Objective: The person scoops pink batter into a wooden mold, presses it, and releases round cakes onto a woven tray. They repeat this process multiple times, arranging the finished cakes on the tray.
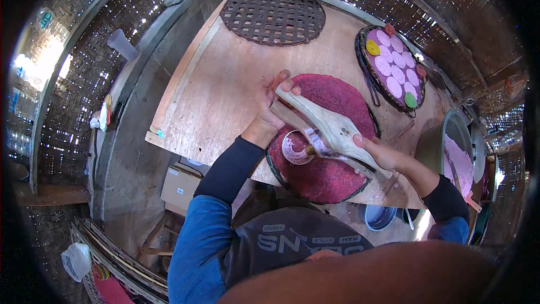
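Note:
Both my hands grip a long pale wooden tool (333, 123), which looks like a press made of two long pieces lying side by side. My left hand (272, 100) is closed round its far left end. At its near right end my right hand (378, 153) is wrapped, with the thumb on top. Below the tool lies a round woven tray (332, 188) covered in dark pink. A small round white cup (286, 153) with pink crumbs or dough inside sits at the tool's left side. A brownish knob (310, 150) shows between cup and tool; whether they are joined I cannot tell.
An open-weave dark basket tray (273, 14) lies at the back of the wooden table (208, 95). To the right, another tray (364, 73) bears several pink, yellow and green discs. A large basin (432, 146) with pink dough (458, 166) stands at far right; a bucket (378, 218) is below.

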The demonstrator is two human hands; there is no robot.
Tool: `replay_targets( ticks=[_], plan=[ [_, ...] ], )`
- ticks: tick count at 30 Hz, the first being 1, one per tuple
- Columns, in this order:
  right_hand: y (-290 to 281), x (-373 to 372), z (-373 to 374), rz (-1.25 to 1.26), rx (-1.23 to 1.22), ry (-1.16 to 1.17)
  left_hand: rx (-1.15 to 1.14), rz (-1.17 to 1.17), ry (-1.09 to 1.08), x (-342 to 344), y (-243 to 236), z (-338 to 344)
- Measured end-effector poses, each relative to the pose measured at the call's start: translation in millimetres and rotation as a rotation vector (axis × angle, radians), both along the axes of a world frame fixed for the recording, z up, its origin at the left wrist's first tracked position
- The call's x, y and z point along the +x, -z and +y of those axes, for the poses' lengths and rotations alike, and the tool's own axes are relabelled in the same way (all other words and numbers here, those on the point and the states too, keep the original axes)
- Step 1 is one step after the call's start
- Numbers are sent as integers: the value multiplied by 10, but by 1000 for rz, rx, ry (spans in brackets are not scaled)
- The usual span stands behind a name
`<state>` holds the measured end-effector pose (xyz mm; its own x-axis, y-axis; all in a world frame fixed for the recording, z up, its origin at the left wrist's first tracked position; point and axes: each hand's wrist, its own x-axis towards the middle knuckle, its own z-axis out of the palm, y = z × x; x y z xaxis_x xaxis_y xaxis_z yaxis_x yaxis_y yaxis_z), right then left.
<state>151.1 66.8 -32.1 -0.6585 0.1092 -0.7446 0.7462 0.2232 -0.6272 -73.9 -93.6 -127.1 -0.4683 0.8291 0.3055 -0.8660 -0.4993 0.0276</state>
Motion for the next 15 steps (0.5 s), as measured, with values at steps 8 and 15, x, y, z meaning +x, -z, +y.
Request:
replay_targets(
  ticks=[8,15],
  plan=[
    [-5,-181,-162,110,212,-31,-45,72,-55,-243,-57,-67],
    [44,-336,-361,128,118,-39,-99,72,-142,-299,-186,-346]
  ],
)
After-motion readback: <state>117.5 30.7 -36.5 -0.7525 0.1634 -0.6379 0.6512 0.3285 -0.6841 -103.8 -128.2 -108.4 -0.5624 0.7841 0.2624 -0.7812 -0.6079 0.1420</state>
